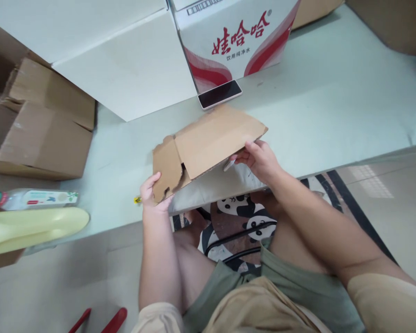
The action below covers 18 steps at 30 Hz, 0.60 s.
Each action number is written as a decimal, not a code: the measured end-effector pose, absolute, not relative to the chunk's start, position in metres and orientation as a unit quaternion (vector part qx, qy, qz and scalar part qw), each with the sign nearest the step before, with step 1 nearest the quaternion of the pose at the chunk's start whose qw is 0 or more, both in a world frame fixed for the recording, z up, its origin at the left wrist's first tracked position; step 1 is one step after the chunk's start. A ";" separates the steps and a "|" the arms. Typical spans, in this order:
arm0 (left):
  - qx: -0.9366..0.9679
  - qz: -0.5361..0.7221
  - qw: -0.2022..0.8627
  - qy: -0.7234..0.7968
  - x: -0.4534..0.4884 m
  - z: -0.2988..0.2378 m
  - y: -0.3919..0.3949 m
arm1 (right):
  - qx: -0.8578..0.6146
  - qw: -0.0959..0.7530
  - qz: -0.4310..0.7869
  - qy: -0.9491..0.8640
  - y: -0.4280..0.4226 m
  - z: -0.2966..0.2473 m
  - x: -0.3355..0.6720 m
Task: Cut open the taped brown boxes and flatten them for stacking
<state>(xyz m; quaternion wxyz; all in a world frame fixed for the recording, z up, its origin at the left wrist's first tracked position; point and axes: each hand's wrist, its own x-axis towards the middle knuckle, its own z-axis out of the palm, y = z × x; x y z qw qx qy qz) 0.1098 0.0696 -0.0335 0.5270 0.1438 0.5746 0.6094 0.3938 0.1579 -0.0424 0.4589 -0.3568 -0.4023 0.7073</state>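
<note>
A flat piece of brown cardboard [215, 138] with a folded flap and a cut-out notch is held at a tilt above the pale table. At its lower left corner my left hand [156, 192] is closed, thumb on top and the fingers beneath. My right hand [260, 159] pinches the near right edge, thumb uppermost. A small white object [229, 164] shows just under the cardboard beside my right fingers; I cannot tell what it is or whether the hand holds it. Beyond the cardboard's far edge lies a phone [220, 94] with a dark screen.
At the back stand a white box [125, 69] and a white-and-red printed carton [242, 46]. Brown cardboard boxes [45, 134] are on the left, near a plastic bottle [41, 198] and a pale yellow object [38, 226]. The table's front edge runs just before my knees.
</note>
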 end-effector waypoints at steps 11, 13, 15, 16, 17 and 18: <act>0.119 0.655 0.473 0.578 0.126 -0.035 0.076 | -0.377 0.452 0.708 -0.390 0.159 -0.047 0.396; 0.131 0.666 0.446 0.583 0.125 -0.038 0.078 | -0.376 0.455 0.703 -0.396 0.157 -0.045 0.393; 0.125 0.673 0.436 0.583 0.124 -0.038 0.079 | -0.378 0.454 0.703 -0.397 0.154 -0.041 0.390; 0.119 0.673 0.441 0.582 0.124 -0.036 0.080 | -0.376 0.452 0.703 -0.400 0.152 -0.039 0.388; 0.112 0.671 0.449 0.579 0.124 -0.034 0.080 | -0.370 0.453 0.703 -0.405 0.150 -0.037 0.387; 0.106 0.664 0.463 0.578 0.124 -0.032 0.079 | -0.360 0.457 0.702 -0.412 0.149 -0.035 0.385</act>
